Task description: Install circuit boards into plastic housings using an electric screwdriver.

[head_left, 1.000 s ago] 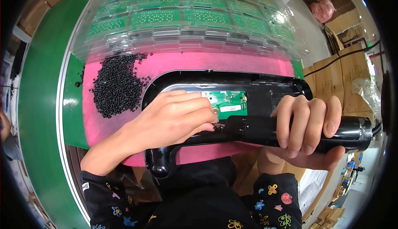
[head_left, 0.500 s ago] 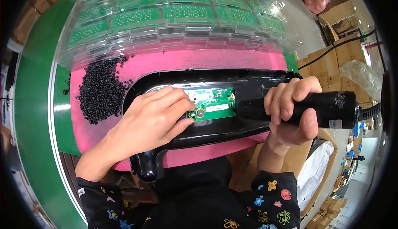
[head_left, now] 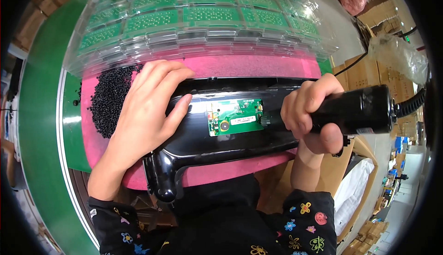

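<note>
A glossy black plastic housing point(head_left: 194, 148) lies across a pink mat, its hollow side facing up. Inside it sits a green circuit board point(head_left: 240, 112) with a white label and a round component. My left hand point(head_left: 150, 102) rests over the housing's left end, fingers spread and holding nothing. My right hand point(head_left: 314, 114) is wrapped round a black cylindrical electric screwdriver point(head_left: 355, 112), whose cable leaves at the right. The tool's front end points toward the board's right edge; I cannot tell if its tip touches anything.
A pile of small black screws point(head_left: 108, 100) lies on the pink mat point(head_left: 230, 65) at the left. Stacked clear trays point(head_left: 210, 33) with green circuit boards stand along the back. An open cardboard box point(head_left: 332, 176) is at the lower right, with more cartons point(head_left: 360, 81) beyond.
My left hand has left the board's left edge and moved up and left to the housing's end, its fingers opening. The screwdriver in my right hand has shifted slightly and uncovered the board's right edge.
</note>
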Tool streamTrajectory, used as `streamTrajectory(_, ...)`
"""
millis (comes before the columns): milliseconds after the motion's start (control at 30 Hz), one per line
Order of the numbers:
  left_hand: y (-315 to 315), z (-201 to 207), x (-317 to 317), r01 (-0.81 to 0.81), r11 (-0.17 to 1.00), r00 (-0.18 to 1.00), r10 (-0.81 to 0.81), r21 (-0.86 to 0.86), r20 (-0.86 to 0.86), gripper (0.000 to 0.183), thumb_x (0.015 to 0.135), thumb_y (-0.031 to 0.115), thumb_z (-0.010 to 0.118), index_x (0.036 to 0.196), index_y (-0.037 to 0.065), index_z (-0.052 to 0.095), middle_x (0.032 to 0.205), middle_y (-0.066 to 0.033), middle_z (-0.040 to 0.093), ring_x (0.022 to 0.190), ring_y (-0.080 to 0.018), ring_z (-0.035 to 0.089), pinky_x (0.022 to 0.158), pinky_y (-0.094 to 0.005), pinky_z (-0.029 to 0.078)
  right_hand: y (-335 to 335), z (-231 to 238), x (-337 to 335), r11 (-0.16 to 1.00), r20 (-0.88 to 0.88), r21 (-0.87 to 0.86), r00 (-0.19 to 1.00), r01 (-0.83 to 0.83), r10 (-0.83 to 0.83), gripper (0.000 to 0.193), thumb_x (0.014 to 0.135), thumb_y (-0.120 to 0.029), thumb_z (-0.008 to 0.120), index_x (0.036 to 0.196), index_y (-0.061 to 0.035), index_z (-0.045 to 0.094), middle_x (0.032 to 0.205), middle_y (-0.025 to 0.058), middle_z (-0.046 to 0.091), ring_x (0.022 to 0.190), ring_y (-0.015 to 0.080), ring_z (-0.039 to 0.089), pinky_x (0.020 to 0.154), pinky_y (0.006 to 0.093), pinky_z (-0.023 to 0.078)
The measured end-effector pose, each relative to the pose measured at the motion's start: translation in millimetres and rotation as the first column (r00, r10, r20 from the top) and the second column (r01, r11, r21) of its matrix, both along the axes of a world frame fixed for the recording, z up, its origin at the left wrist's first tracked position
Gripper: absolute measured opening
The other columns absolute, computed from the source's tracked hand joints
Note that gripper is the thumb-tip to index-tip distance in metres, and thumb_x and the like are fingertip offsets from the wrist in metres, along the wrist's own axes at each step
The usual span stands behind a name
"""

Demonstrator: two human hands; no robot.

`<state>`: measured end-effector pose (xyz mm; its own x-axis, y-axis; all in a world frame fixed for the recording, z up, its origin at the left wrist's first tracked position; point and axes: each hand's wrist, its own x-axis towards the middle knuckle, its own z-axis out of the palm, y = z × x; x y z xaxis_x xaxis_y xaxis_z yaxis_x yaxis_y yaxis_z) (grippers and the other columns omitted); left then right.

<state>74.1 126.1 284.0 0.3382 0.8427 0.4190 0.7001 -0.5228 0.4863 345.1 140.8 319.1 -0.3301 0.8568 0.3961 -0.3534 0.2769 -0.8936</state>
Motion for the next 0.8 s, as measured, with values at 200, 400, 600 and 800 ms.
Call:
streamTrajectory(200,-2,-7,-1,0.021,0.995,0.996,-0.030,-0.097,-0.085,0.039,0.090,0.008,0.066,0.127,0.001,0.058,0.120,-0.0173,0.062,0.114,-0.0376,0.058,0.098,-0.0439,0.046,2,1,0,1.000,-0.013,0.013,1.000,-0.017,0.017,0.040,0.084,-0.036,0.074,0.093,-0.0060,0.049,0.065,0.0002,0.052,0.047,0.0099,0.046,0.045,0.0256,0.041)
streamTrajectory(400,-5,-8,-6,0.066,0.995,0.992,-0.075,-0.079,-0.105,0.023,0.086,0.007,0.067,0.108,0.001,0.061,0.095,-0.0146,0.056,0.092,-0.0349,0.059,0.078,-0.0443,0.051,-2,2,2,0.993,-0.087,-0.117,0.996,-0.006,-0.004,0.040,0.090,-0.041,0.069,0.094,-0.0065,0.049,0.064,-0.0021,0.048,0.048,0.0092,0.045,0.050,0.0262,0.040)
streamTrajectory(600,-15,-4,5,0.145,0.953,0.967,-0.194,-0.264,-0.167,0.017,0.091,0.017,0.066,0.095,0.001,0.064,0.087,-0.0158,0.060,0.082,-0.0392,0.063,0.070,-0.0475,0.052,33,11,17,0.834,-0.300,-0.516,0.871,0.195,-0.390,0.023,0.098,-0.021,0.063,0.109,-0.0022,0.054,0.099,0.0081,0.060,0.094,0.0196,0.059,0.095,0.0396,0.052)
streamTrajectory(800,-19,2,17,0.130,0.954,0.962,-0.187,-0.271,-0.197,0.020,0.091,0.016,0.067,0.082,0.000,0.062,0.084,-0.0180,0.059,0.077,-0.0420,0.062,0.066,-0.0499,0.050,13,13,29,0.824,-0.119,-0.527,0.942,0.207,-0.313,0.021,0.101,-0.021,0.060,0.099,-0.0003,0.063,0.112,0.0135,0.065,0.109,0.0242,0.063,0.096,0.0471,0.054)
